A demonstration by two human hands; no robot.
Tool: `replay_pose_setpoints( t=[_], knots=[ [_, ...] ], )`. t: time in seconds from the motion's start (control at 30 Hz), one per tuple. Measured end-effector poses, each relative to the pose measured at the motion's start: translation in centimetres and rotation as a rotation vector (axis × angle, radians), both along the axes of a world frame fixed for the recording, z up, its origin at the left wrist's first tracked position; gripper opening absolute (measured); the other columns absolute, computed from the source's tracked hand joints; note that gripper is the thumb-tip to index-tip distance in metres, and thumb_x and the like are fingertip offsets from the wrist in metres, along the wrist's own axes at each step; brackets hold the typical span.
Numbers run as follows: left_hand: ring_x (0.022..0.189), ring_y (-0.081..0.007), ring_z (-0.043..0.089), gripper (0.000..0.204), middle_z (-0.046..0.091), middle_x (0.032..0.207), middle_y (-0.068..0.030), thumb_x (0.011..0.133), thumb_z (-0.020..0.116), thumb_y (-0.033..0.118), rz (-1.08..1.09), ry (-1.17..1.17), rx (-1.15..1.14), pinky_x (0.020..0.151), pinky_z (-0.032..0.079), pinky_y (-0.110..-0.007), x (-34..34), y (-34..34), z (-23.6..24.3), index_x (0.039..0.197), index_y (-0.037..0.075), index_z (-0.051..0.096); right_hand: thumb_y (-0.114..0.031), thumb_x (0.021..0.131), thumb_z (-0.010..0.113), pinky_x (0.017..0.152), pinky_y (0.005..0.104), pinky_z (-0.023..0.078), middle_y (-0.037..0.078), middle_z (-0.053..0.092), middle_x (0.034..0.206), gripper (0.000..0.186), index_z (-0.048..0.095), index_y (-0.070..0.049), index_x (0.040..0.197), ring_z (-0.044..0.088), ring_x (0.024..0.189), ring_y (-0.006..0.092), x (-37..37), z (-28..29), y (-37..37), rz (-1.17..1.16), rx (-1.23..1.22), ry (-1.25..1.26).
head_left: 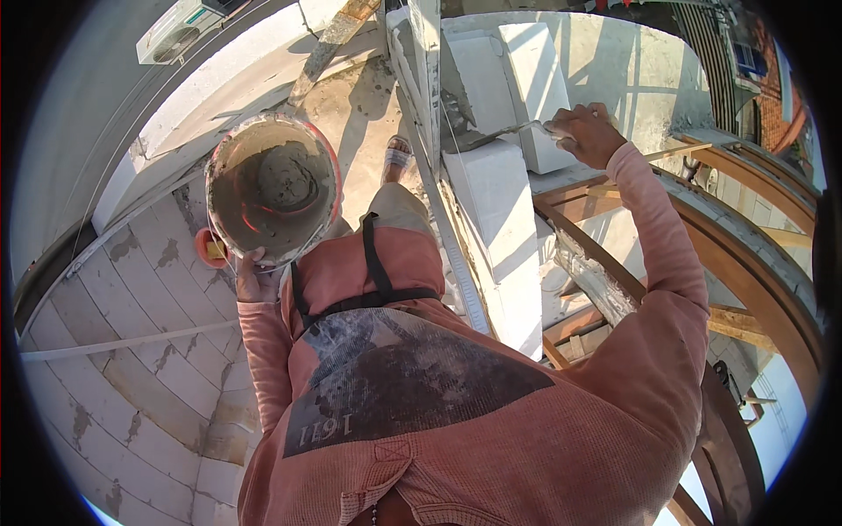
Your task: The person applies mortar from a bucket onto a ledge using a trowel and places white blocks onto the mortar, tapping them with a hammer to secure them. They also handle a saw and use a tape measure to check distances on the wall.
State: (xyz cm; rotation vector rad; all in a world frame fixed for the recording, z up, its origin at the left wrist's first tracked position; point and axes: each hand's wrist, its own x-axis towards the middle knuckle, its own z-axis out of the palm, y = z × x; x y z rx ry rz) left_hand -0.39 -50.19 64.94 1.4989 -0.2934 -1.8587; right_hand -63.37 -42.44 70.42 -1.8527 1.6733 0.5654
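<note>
My left hand (254, 277) is closed on the near edge of a round bucket (230, 171), tilted so its inside shows. Grey wet mortar (288, 182) lies in it, with a reddish rim around. Out to the right, my right hand (589, 134) grips the handle of a trowel (517, 130). The trowel's blade reaches left over the top of the white block wall, close to a white block (495, 215); whether it touches cannot be made out. Beyond it stand more white blocks (537, 74), with grey mortar smeared beside them.
An upright white post (427, 88) rises left of the blocks. Curved brown beams (737, 237) cross the right side. A pale block wall (132, 289) spans the left, near a small orange container (210, 249). A wooden plank (338, 44) leans ahead; my sandalled foot (397, 158) stands below.
</note>
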Motion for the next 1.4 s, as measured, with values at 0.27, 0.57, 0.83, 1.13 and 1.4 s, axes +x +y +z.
replay_pose_setpoints(
  t=[0.27, 0.57, 0.83, 1.13, 1.4],
  knots=[
    [0.095, -0.0235, 0.068, 0.027, 0.066, 0.103, -0.006, 0.087, 0.061, 0.004, 0.017, 0.114, 0.022, 0.086, 0.062, -0.05, 2.9, -1.6, -4.1, 0.113, 0.01, 0.059, -0.013, 0.087, 0.064, 0.091, 0.0427, 0.044, 0.0, 0.061, 0.111, 0.032, 0.066, -0.017, 0.119, 0.057, 0.104, 0.0214, 6.4, 9.1, 3.2, 0.069, -0.229, 0.289],
    [0.08, -0.0175, 0.066, 0.019, 0.065, 0.098, -0.0058, 0.088, 0.062, 0.004, -0.053, 0.081, 0.08, 0.086, 0.063, -0.049, 4.0, -5.0, -5.7, 0.106, 0.007, 0.06, -0.012, 0.085, 0.06, 0.086, 0.0385, 0.044, 0.0, 0.056, 0.11, 0.035, 0.062, -0.011, 0.12, 0.054, 0.103, 0.0216, 15.7, 14.4, 8.1, 0.019, -0.355, 0.504],
    [0.077, -0.02, 0.065, 0.029, 0.063, 0.093, -0.0068, 0.082, 0.065, 0.002, -0.099, 0.052, 0.072, 0.08, 0.065, -0.048, 5.6, -7.5, -7.2, 0.11, 0.008, 0.059, -0.018, 0.085, 0.067, 0.074, 0.0395, 0.05, 0.008, 0.062, 0.093, 0.029, 0.067, -0.008, 0.111, 0.062, 0.088, 0.0266, 15.5, 19.1, 8.3, -0.362, -0.435, 0.282],
    [0.066, -0.0149, 0.062, 0.018, 0.062, 0.084, -0.0034, 0.086, 0.064, 0.006, -0.101, 0.015, 0.052, 0.074, 0.066, -0.045, 4.8, -7.4, -6.8, 0.102, 0.009, 0.058, -0.031, 0.095, 0.062, 0.048, 0.0299, 0.047, 0.008, 0.062, 0.08, 0.033, 0.064, -0.001, 0.108, 0.058, 0.057, 0.0166, 10.8, 11.9, 2.6, -1.448, 0.394, -0.512],
    [0.064, -0.0135, 0.062, 0.029, 0.063, 0.083, -0.0025, 0.083, 0.066, 0.008, -0.212, -0.093, -0.054, 0.063, 0.064, -0.037, 3.0, -8.0, -5.8, 0.111, 0.013, 0.06, -0.038, 0.091, 0.069, 0.051, 0.031, 0.047, 0.007, 0.063, 0.076, 0.038, 0.069, 0.0, 0.096, 0.058, 0.059, 0.0151, 11.1, 21.7, 2.1, -1.172, 0.559, -0.15]
  ],
)
